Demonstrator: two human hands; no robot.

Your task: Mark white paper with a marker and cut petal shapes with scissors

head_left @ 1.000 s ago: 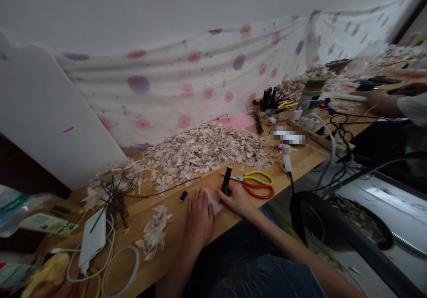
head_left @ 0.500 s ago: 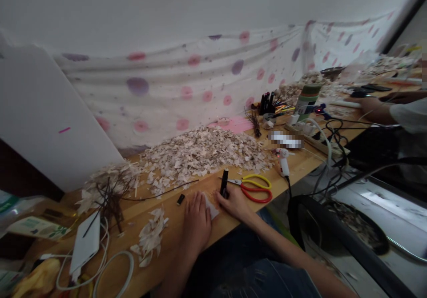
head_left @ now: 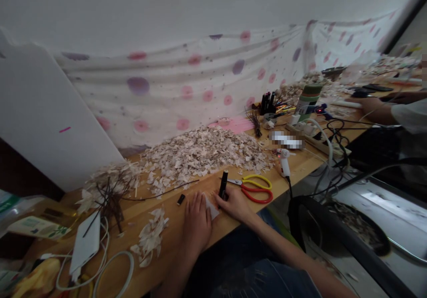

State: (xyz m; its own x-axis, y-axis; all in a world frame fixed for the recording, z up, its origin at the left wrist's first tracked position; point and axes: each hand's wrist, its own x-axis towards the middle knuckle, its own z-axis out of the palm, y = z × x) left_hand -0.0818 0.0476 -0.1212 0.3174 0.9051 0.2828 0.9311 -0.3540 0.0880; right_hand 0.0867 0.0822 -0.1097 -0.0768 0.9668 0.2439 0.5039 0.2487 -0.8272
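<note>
Right fingers (head_left: 221,202) grip marker (head_left: 223,182); left fingers (head_left: 198,203) — on paper (head_left: 211,207)

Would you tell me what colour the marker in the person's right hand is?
The marker in the right hand is black; head view.

A wooden table (head_left: 176,232) runs from the near left to the far right. A broad pile of whitish flakes (head_left: 207,151) lies along its far side, with a smaller pale heap (head_left: 151,241) nearer and to the left. Scissors (head_left: 243,185) (one handle loop red, the other yellow) lie right of a thin white piece (head_left: 212,209); a black cap (head_left: 180,199) lies left of it.
</note>
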